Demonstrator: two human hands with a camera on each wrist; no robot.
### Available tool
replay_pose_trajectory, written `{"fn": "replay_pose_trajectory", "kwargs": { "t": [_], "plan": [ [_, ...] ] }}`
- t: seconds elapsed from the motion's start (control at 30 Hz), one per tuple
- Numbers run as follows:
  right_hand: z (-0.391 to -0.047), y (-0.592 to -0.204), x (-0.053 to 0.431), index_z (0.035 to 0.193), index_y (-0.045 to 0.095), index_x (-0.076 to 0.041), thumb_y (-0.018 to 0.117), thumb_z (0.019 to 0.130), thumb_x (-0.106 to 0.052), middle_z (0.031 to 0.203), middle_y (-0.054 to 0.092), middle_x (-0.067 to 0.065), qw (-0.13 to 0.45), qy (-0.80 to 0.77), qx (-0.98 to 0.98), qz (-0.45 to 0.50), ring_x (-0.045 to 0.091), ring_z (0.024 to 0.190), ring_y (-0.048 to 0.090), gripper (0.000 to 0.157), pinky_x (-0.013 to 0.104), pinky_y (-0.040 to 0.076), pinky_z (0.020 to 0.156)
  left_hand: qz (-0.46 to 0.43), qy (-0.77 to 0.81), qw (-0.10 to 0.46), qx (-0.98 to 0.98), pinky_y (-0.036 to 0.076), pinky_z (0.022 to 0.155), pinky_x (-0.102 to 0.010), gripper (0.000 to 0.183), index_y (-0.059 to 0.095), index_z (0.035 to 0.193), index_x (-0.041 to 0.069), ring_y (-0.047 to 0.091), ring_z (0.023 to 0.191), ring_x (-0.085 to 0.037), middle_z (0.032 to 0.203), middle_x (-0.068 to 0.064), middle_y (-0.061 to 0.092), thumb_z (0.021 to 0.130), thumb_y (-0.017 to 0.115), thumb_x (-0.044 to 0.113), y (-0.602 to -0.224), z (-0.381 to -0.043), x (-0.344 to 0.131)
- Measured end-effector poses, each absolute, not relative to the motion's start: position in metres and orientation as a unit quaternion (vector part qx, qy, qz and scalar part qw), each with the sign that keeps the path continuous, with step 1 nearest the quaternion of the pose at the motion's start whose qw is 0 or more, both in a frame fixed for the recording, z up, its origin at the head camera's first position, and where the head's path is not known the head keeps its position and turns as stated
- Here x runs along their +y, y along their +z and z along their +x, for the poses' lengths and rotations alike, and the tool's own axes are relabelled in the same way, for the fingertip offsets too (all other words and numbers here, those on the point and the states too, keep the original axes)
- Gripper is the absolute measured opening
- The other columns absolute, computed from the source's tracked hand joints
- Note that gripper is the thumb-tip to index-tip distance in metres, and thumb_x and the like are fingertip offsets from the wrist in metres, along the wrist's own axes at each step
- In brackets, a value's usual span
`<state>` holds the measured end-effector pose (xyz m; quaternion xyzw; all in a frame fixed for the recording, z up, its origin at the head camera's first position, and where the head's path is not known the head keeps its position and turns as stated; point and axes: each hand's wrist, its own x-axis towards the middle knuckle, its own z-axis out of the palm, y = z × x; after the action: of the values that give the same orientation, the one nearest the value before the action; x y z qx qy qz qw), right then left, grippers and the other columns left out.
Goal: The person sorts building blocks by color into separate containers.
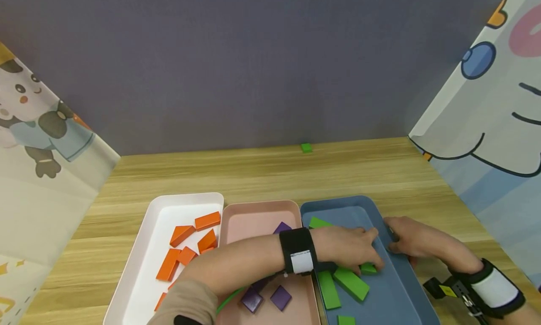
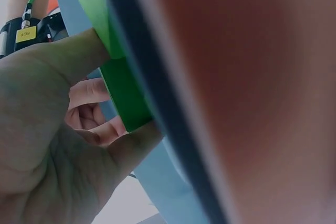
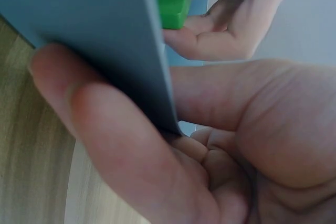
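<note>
My left hand (image 1: 348, 247) reaches across into the blue tray (image 1: 395, 273), fingers pointing down among the green blocks. Between its thumb and fingers it pinches a green block (image 2: 125, 95), best seen in the left wrist view; from the head only part of that block shows below the fingertips. At the tray's right side, my right hand (image 1: 416, 238) grips the wall, thumb over the inside and fingers along the outer face (image 3: 100, 30). Other green blocks (image 1: 351, 283) lie in the tray left of and below the left hand.
A pink tray (image 1: 258, 210) with purple blocks (image 1: 281, 297) adjoins the blue one, partly under my left forearm. Left of it stands a white tray (image 1: 139, 264) with several orange blocks (image 1: 168, 265). One small green block (image 1: 306, 148) lies at the grey back wall. Printed panels flank the table.
</note>
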<state>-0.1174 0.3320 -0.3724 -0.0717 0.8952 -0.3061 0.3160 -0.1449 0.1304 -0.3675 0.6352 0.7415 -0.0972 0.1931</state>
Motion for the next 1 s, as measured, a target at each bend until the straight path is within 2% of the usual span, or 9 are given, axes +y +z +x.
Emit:
{"fn": "replay_pose_trajectory", "kwargs": {
  "t": [0.17, 0.37, 0.5, 0.63, 0.77, 0.87, 1.0],
  "plan": [
    [-0.118, -0.372, 0.331, 0.135, 0.036, 0.01, 0.06, 0.089, -0.003, 0.089, 0.062, 0.013, 0.317, -0.304, 0.896, -0.067, 0.026, 0.045, 0.057, 0.054, 0.034, 0.049, 0.043, 0.639, -0.113, 0.172, 0.741, 0.043, 0.089, -0.017, 0.048, 0.055, 0.127, 0.051, 0.045, 0.114, -0.008, 0.14, 0.001, 0.035, 0.081, 0.067, 0.047, -0.368, -0.143, 0.133],
    [-0.118, -0.372, 0.331, 0.136, 0.036, 0.009, 0.059, 0.089, -0.002, 0.09, 0.063, 0.013, 0.315, -0.301, 0.898, -0.062, 0.025, 0.045, 0.057, 0.054, 0.035, 0.05, 0.042, 0.645, -0.123, 0.171, 0.735, 0.041, 0.095, -0.017, 0.049, 0.054, 0.127, 0.051, 0.043, 0.122, -0.01, 0.145, 0.001, 0.035, 0.081, 0.067, 0.048, -0.368, -0.144, 0.134],
    [-0.118, -0.372, 0.331, 0.137, 0.035, 0.009, 0.059, 0.089, -0.002, 0.091, 0.063, 0.013, 0.317, -0.303, 0.897, -0.06, 0.026, 0.045, 0.057, 0.055, 0.035, 0.049, 0.042, 0.649, -0.116, 0.175, 0.731, 0.041, 0.094, -0.015, 0.053, 0.051, 0.131, 0.05, 0.044, 0.117, -0.007, 0.142, 0.003, 0.036, 0.08, 0.068, 0.048, -0.365, -0.146, 0.132],
    [-0.118, -0.372, 0.331, 0.136, 0.035, 0.009, 0.06, 0.089, -0.004, 0.09, 0.063, 0.013, 0.317, -0.301, 0.897, -0.058, 0.026, 0.045, 0.057, 0.054, 0.034, 0.049, 0.043, 0.661, -0.095, 0.189, 0.72, 0.041, 0.089, -0.013, 0.057, 0.051, 0.133, 0.045, 0.045, 0.108, -0.002, 0.131, 0.009, 0.044, 0.08, 0.072, 0.044, -0.352, -0.153, 0.129],
    [-0.119, -0.372, 0.332, 0.136, 0.035, 0.008, 0.061, 0.089, -0.005, 0.091, 0.064, 0.013, 0.316, -0.294, 0.9, -0.055, 0.025, 0.044, 0.057, 0.056, 0.035, 0.05, 0.043, 0.666, -0.057, 0.205, 0.715, 0.041, 0.087, -0.013, 0.052, 0.058, 0.13, 0.037, 0.046, 0.106, 0.0, 0.124, 0.013, 0.052, 0.081, 0.073, 0.039, -0.33, -0.166, 0.122],
    [-0.119, -0.372, 0.331, 0.135, 0.037, 0.007, 0.061, 0.089, -0.004, 0.088, 0.064, 0.012, 0.318, -0.298, 0.898, -0.054, 0.025, 0.045, 0.058, 0.054, 0.035, 0.05, 0.042, 0.661, -0.029, 0.184, 0.727, 0.041, 0.087, -0.014, 0.048, 0.06, 0.129, 0.035, 0.048, 0.106, -0.001, 0.124, 0.013, 0.054, 0.082, 0.07, 0.041, -0.312, -0.179, 0.115],
    [-0.119, -0.374, 0.33, 0.135, 0.038, 0.007, 0.061, 0.088, -0.004, 0.088, 0.063, 0.012, 0.32, -0.304, 0.896, -0.054, 0.025, 0.046, 0.059, 0.054, 0.036, 0.05, 0.042, 0.647, 0.01, 0.126, 0.752, 0.042, 0.086, -0.017, 0.05, 0.059, 0.13, 0.032, 0.05, 0.104, -0.003, 0.122, 0.01, 0.055, 0.084, 0.067, 0.048, -0.295, -0.202, 0.104]
  ]
}}
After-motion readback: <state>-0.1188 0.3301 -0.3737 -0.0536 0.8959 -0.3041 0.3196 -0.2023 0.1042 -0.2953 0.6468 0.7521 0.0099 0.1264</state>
